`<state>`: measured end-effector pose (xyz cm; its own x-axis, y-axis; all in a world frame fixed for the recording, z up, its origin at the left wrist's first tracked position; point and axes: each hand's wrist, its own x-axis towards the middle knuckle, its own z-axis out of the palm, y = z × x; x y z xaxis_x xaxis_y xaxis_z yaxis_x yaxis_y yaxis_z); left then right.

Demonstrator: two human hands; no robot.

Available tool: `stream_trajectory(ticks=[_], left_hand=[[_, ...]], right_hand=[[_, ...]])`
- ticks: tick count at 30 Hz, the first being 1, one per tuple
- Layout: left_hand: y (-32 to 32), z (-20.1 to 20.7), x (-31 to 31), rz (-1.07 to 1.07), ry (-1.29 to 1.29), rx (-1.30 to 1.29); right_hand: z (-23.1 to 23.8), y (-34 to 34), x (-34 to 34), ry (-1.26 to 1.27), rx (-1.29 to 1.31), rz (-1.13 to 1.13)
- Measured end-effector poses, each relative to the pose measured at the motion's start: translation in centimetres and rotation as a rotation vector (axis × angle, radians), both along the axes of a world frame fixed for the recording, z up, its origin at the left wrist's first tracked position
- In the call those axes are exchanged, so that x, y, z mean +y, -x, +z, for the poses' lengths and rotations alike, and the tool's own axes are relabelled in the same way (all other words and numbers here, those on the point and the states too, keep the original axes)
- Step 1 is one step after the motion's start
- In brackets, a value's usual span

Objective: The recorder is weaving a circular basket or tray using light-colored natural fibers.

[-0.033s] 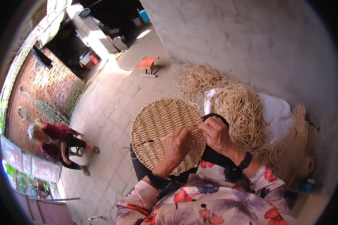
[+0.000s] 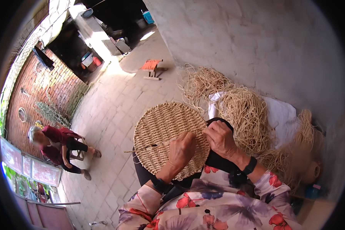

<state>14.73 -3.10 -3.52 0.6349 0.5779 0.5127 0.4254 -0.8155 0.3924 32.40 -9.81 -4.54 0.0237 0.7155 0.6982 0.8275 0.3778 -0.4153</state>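
Observation:
A round woven straw mat [image 2: 168, 124] lies tilted across my lap, its rows of twisted cord running over it. A small dark gap shows left of its middle, and a short cord end [image 2: 129, 151] sticks out past its left rim. My left hand [image 2: 181, 150] is closed over the mat's right half, fingers bent together; what they pinch is hidden. At the right rim my right hand [image 2: 220, 138] is also closed, thumb and fingers pressed together near the edge. Any strand between its fingers is too small to make out.
Heaps of loose straw cord [image 2: 244, 115] lie on a white cloth [image 2: 280, 115] by the grey wall [image 2: 257, 42] at right. An orange-topped folding stool [image 2: 152, 68] stands on the paved floor ahead. At left a person [image 2: 61, 145] in dark red sits near a brick wall.

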Motion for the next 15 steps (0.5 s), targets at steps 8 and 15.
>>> stream_trajectory(ticks=[8, 15], left_hand=[[-0.5, 1.5, -0.6, 0.012, 0.531, 0.15], [0.9, 1.4, 0.3, -0.132, 1.313, -0.241]], right_hand=[[1.0, -0.5, 0.9, 0.068, -0.098, 0.108], [1.1, 0.0, 2.3, 0.094, -0.23, 0.145]])
